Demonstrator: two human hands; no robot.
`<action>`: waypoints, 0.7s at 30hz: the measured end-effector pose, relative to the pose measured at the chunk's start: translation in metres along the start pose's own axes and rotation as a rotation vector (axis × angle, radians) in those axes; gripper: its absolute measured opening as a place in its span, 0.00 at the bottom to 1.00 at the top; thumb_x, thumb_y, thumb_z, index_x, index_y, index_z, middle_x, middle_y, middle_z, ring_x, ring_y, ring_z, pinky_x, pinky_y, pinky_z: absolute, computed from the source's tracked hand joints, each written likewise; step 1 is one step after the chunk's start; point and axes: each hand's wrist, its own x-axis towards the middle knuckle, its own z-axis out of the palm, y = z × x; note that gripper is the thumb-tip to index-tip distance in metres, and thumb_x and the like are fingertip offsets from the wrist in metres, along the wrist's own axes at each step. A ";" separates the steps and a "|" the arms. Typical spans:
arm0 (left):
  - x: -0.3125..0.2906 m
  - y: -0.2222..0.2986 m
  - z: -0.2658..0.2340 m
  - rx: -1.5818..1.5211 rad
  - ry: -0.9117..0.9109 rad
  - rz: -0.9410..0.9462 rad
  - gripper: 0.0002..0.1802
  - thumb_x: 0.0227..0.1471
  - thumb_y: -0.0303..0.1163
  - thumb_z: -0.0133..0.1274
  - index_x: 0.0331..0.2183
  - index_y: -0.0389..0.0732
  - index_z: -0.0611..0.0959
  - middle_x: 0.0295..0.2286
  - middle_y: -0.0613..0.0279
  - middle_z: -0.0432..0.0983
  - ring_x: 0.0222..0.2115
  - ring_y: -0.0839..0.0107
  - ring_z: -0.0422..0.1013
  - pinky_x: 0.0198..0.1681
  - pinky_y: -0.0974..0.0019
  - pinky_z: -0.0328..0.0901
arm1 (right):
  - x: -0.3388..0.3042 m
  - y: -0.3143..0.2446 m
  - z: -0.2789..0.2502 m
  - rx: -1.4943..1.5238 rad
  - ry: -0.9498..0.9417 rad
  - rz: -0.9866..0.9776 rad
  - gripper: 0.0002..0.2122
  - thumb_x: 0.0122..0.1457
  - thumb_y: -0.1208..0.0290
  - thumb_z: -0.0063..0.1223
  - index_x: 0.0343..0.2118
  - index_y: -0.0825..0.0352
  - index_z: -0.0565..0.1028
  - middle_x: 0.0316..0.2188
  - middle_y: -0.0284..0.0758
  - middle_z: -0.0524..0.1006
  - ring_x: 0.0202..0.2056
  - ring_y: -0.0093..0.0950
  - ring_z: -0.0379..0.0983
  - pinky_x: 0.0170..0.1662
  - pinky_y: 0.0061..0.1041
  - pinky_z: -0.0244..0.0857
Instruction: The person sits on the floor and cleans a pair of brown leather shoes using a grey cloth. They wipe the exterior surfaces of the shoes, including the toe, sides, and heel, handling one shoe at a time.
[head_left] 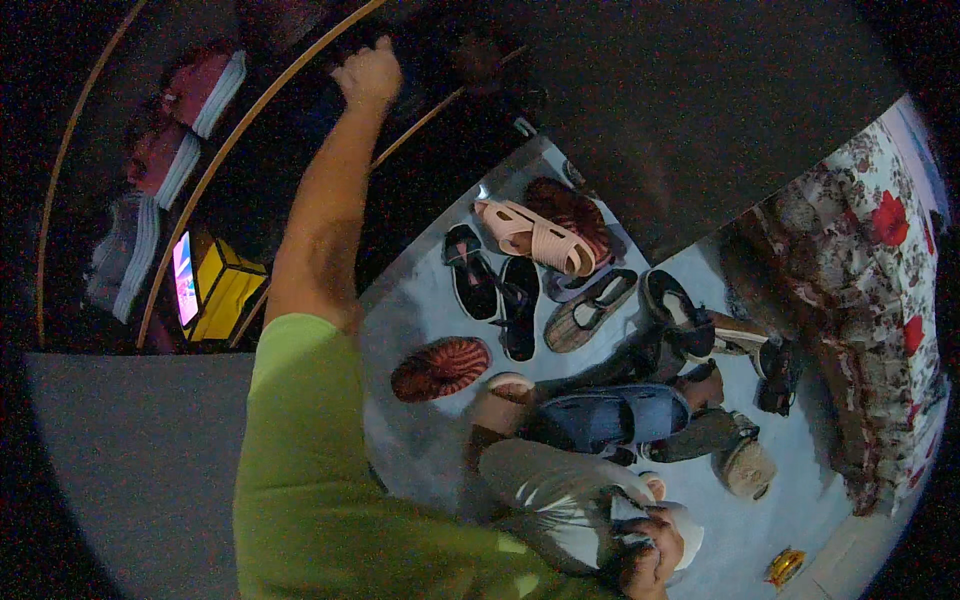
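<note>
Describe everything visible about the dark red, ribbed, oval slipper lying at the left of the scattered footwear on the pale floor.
The dark red, ribbed, oval slipper has raised ridges fanning across it, their crests catching light, and darkens toward its left end. Its material could be woven or molded; the image is too grainy to tell. It lies on the pale bluish-grey floor, tilted slightly in the picture with its right end higher. Nothing except the floor appears to touch it.

No words, numbers, labels or signs can be read anywhere. The lit screen [185, 278] on the shelf, seen nearly edge-on, glows too brightly to make out; the yellow box [225, 300] beside it and the small yellow item [786, 566] on the floor show nothing legible.
</note>
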 end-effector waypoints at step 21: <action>-0.003 0.122 0.074 -0.509 -0.269 0.186 0.38 0.48 0.37 0.49 0.59 0.48 0.56 0.60 0.56 0.45 0.57 0.47 0.51 0.55 0.47 0.56 | 0.007 0.007 -0.008 -0.027 -0.043 -0.098 0.22 0.61 0.57 0.37 0.39 0.77 0.72 0.39 0.49 0.72 0.43 0.42 0.68 0.56 0.41 0.52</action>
